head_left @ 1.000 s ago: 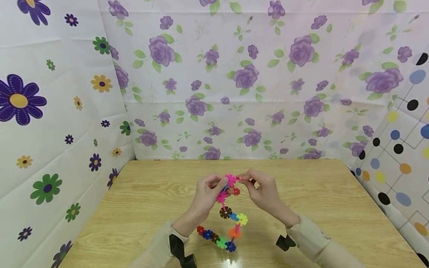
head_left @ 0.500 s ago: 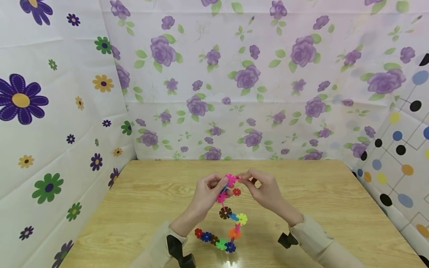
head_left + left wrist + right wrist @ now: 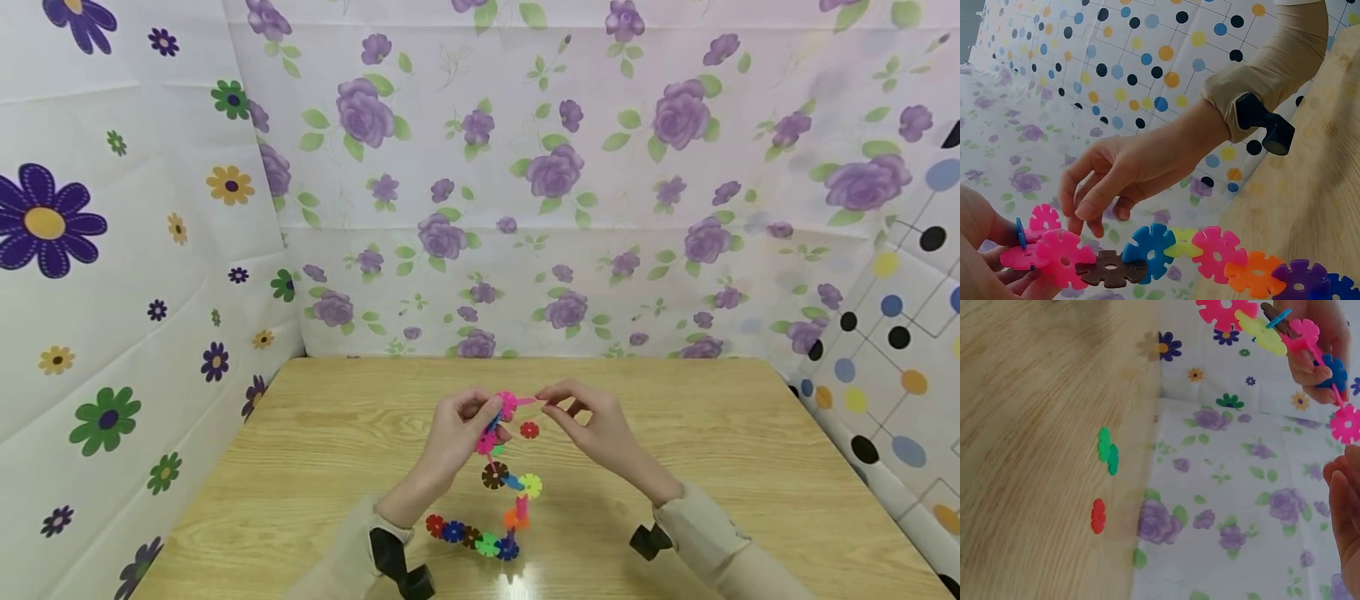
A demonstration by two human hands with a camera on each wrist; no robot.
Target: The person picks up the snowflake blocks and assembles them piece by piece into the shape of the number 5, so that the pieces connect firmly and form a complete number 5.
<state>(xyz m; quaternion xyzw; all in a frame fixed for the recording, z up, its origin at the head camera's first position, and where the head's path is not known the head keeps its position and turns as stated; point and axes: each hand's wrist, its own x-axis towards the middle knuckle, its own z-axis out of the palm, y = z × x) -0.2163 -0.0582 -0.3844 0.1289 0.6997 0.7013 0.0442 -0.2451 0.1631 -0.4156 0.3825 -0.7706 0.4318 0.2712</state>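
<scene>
My left hand pinches the upper part of a chain of plastic snowflake discs, near a blue disc. At the chain's end, a pink disc points toward my right hand. The right fingers are loosely bent just beside that disc, with a narrow gap showing in the left wrist view. Below the left hand the chain runs through a brown disc, a yellow disc and an orange disc. It bends left at a dark blue disc to a red end disc.
A loose red disc lies on the wooden table, with two green discs close by. Flowered cloth hangs behind the table, and printed cloths stand at both sides. Each wrist carries a black camera mount.
My left hand and the chain have shifted slightly left. The right fingers have come off the end pink disc, leaving more of it showing between the hands.
</scene>
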